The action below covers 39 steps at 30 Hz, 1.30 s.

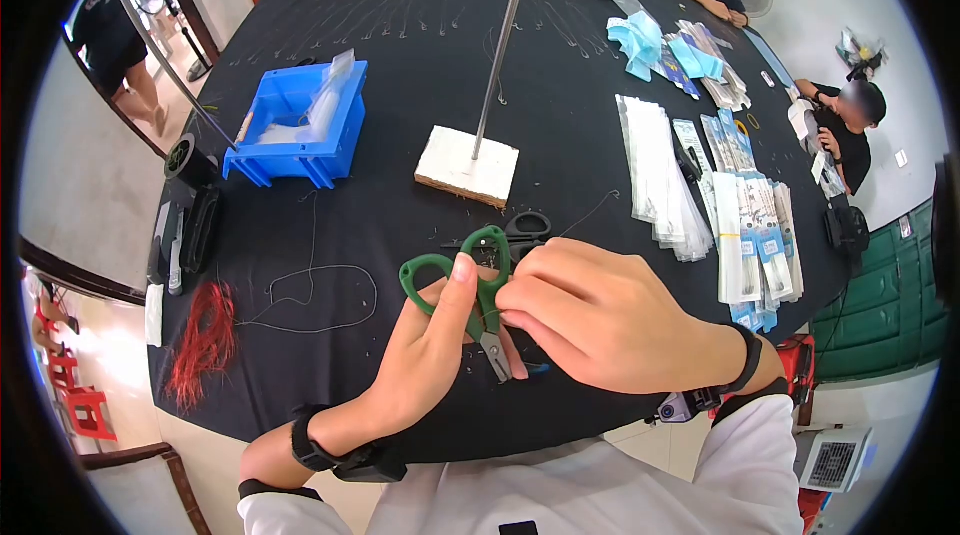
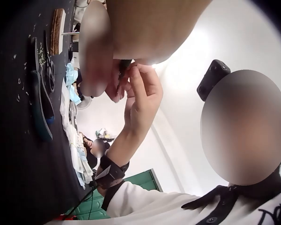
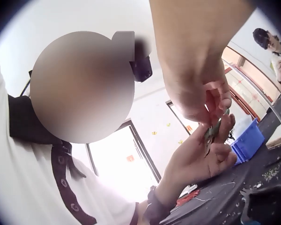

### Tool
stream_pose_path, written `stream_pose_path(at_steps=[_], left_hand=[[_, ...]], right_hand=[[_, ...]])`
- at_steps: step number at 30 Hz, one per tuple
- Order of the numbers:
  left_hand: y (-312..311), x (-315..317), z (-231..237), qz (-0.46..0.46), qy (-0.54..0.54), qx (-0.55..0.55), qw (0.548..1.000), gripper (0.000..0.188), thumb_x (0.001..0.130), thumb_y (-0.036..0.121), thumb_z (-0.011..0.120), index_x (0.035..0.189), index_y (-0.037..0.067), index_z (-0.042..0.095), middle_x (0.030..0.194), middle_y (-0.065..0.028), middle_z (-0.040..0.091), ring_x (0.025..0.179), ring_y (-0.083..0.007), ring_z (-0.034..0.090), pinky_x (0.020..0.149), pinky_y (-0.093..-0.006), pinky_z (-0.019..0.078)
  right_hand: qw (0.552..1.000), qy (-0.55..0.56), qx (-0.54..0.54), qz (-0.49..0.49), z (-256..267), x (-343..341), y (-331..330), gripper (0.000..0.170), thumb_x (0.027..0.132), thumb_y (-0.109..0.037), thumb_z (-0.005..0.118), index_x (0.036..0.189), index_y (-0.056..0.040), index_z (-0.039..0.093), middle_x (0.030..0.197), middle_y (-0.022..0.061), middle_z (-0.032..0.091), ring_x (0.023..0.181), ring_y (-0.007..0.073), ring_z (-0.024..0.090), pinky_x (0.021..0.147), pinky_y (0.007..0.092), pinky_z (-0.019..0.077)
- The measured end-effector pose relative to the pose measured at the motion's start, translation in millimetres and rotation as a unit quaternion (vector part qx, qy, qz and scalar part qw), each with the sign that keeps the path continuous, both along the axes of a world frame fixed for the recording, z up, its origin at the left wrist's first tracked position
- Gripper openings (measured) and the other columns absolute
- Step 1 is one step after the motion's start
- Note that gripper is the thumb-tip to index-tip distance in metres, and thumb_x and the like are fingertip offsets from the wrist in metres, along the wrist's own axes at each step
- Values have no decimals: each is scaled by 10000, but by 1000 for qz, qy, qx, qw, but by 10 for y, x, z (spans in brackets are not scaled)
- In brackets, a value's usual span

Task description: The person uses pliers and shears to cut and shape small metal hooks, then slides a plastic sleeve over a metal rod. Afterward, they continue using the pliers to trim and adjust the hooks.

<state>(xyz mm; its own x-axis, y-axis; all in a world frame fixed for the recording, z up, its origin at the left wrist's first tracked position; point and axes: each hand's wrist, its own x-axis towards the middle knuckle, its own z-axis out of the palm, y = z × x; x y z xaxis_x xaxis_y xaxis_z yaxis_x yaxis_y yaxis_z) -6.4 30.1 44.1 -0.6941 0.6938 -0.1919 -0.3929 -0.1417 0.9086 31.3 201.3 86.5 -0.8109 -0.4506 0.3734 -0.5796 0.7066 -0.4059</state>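
My left hand (image 1: 425,350) holds a pair of green-handled scissors (image 1: 490,290) between thumb and fingers, blades pointing down toward me. At the scissors' right side, my right hand (image 1: 610,320) has its fingers curled, with thumb and index finger pinching a thin line that the fingers mostly hide. The right wrist view shows the right fingertips right at the green scissors (image 3: 212,133) over the left palm. On the cloth beyond the hands lies a pair of black scissors (image 1: 528,227). A dark-handled tool (image 2: 40,101) lies beside them in the left wrist view.
A metal rod (image 1: 500,55) stands on a white block (image 1: 467,165) ahead. Left are a blue bin (image 1: 340,140), red strands (image 1: 205,345) and a looped thin cord (image 1: 375,295). Plastic sleeves (image 1: 655,175) and labelled packets (image 1: 765,235) lie right. Other people sit around the table.
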Motion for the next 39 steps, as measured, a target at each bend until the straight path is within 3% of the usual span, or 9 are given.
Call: stream_pose_path(at_steps=[5, 15, 19, 24, 28, 29, 32, 33, 39], left_hand=[[26, -5, 34, 59, 29, -34, 997, 580, 1003, 439, 204, 1018, -50, 516, 750, -93, 611, 725, -146, 582, 679, -277, 465], [30, -44, -173, 136, 189, 32, 972, 596, 990, 480, 108, 1074, 15, 471, 1039, -120, 567, 1007, -184, 511, 921, -324, 398], [-15, -28, -62, 83, 178, 46, 979, 722, 919, 633, 150, 1112, 7, 452, 1095, -149, 550, 1085, -224, 500, 953, -352, 401], [-352, -121, 68, -87, 72, 109, 988, 1007, 787, 800, 200, 1238, -62, 460, 1200, -193, 533, 1055, -266, 566, 893, -358, 462], [-400, -203, 109, -241, -73, -87, 964, 897, 901, 671, 134, 1240, -84, 480, 1064, -173, 620, 941, -253, 627, 806, -302, 490], [-353, -221, 65, -266, -160, -38, 950, 677, 986, 497, 218, 1177, -75, 528, 952, -130, 644, 877, -202, 627, 764, -270, 485], [-248, -180, 10, -327, -47, -96, 939, 475, 1006, 344, 325, 1117, -53, 560, 882, -97, 629, 804, -156, 605, 750, -263, 471], [-229, -138, 0, -293, -70, -95, 949, 342, 1004, 226, 354, 1033, -31, 579, 855, -75, 611, 767, -127, 579, 733, -261, 457], [-195, -28, -148, -94, -41, -62, 993, 346, 1005, 233, 300, 986, -18, 537, 926, -119, 611, 837, -206, 625, 771, -290, 488]], right_hand=[[999, 10, 34, -13, 43, 24, 31, 122, 734, 2, 678, 822, -44, 606, 781, 50, 550, 672, 201, 557, 513, 299, 445], [943, -250, -217, 38, -108, 56, 54, 66, 779, -27, 647, 820, -16, 596, 834, 87, 623, 748, 253, 617, 648, 315, 485], [931, -244, -272, 3, -112, 7, 89, 63, 775, -2, 635, 813, 1, 585, 758, 96, 618, 736, 264, 624, 677, 328, 482], [979, -155, -123, 55, -27, -26, 271, 110, 729, 49, 636, 818, -2, 598, 855, 102, 628, 787, 261, 606, 691, 330, 492], [985, -99, -28, 142, -86, -16, 286, 110, 724, 8, 609, 826, 2, 570, 903, 98, 590, 849, 251, 566, 691, 356, 481], [983, -90, 0, 162, -93, -18, 267, 117, 711, 4, 609, 822, 7, 569, 924, 99, 587, 872, 247, 562, 696, 356, 484], [984, -64, 27, 164, -166, -14, 234, 144, 677, -1, 606, 816, 15, 572, 963, 98, 570, 879, 254, 556, 712, 341, 492], [990, -37, 28, 135, -159, -8, 230, 138, 681, -3, 605, 815, 15, 573, 961, 99, 568, 872, 256, 556, 707, 340, 494], [994, -8, 65, -90, -82, 107, 211, 94, 731, -34, 656, 785, -22, 581, 936, 90, 584, 809, 251, 587, 635, 343, 492]])
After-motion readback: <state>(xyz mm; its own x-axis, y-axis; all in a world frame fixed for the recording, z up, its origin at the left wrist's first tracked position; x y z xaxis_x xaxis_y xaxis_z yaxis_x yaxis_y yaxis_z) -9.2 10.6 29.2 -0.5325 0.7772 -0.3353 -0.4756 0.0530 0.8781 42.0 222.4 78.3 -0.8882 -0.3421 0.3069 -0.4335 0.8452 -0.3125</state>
